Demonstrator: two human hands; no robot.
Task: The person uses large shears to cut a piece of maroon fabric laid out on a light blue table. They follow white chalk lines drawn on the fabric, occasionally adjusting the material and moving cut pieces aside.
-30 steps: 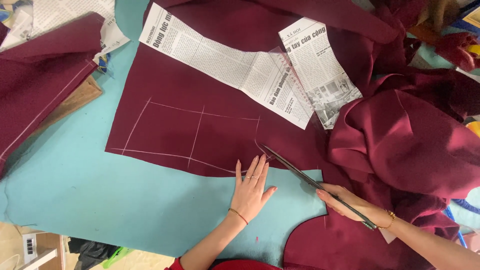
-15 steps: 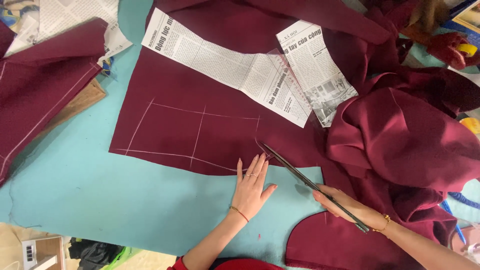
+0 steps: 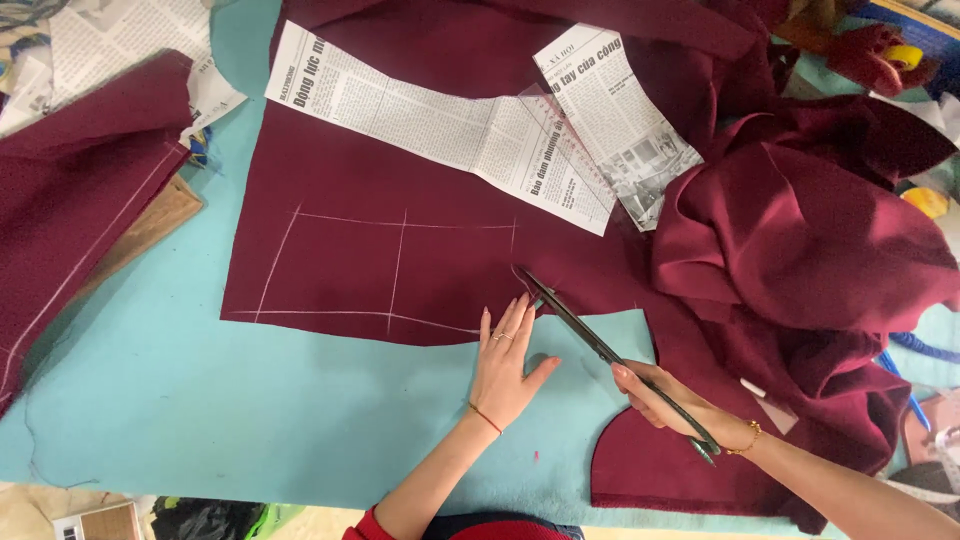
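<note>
Right hand (image 3: 672,402) grips shears (image 3: 600,350), blades nearly shut, tips at chalk line on cloth (image 3: 400,190). Left hand (image 3: 507,360) flat, fingers w/ cloth edge. Best: long strokes, cloth kept flat.

Our left hand (image 3: 505,365) lies flat, fingers together and thumb spread, just left of the scissors (image 3: 610,355). Our right hand (image 3: 672,400) is closed around their handles, forearm stretched out.

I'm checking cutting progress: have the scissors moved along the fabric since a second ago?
Cannot tell: the scissors tips sit by the same chalk lines; only the camera shifted.
</note>
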